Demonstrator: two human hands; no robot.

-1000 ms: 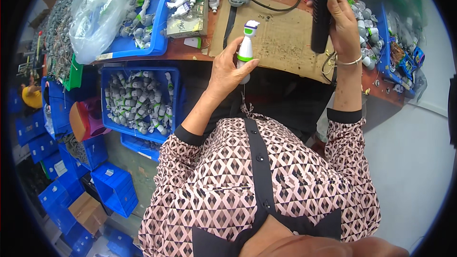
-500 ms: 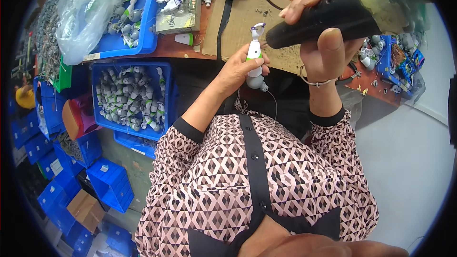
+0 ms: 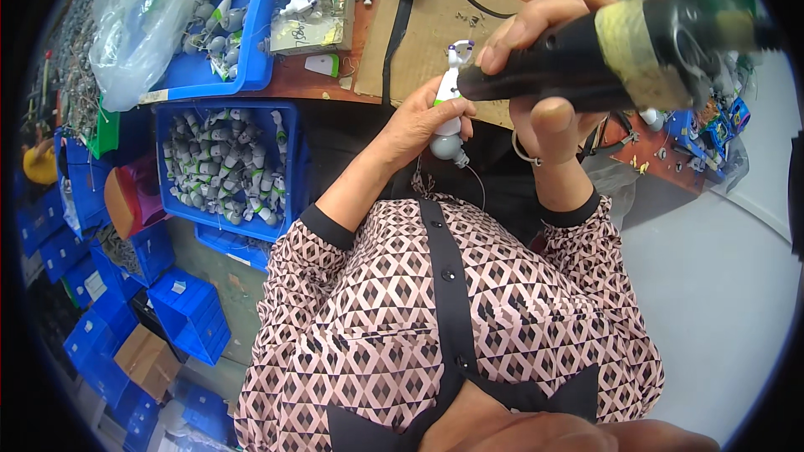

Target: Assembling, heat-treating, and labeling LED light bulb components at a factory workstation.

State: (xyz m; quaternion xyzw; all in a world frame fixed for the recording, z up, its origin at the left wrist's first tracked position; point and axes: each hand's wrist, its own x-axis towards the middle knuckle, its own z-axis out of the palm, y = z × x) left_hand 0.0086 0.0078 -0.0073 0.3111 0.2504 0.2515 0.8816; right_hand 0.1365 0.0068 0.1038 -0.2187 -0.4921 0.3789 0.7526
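Steadily: left hand (image 3: 416, 127), fingers closed round white-green toy (image 3: 448, 90) near front edge of table (image 3: 291, 80); right hand (image 3: 546, 130) gripping black tool (image 3: 554, 65); brace toy, align tool squarely.

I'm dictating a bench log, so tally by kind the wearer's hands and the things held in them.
Hands: 2, the left hand and the right hand
Black tool, in the right: 1
White, green and grey piece, in the left: 1
Total: 4
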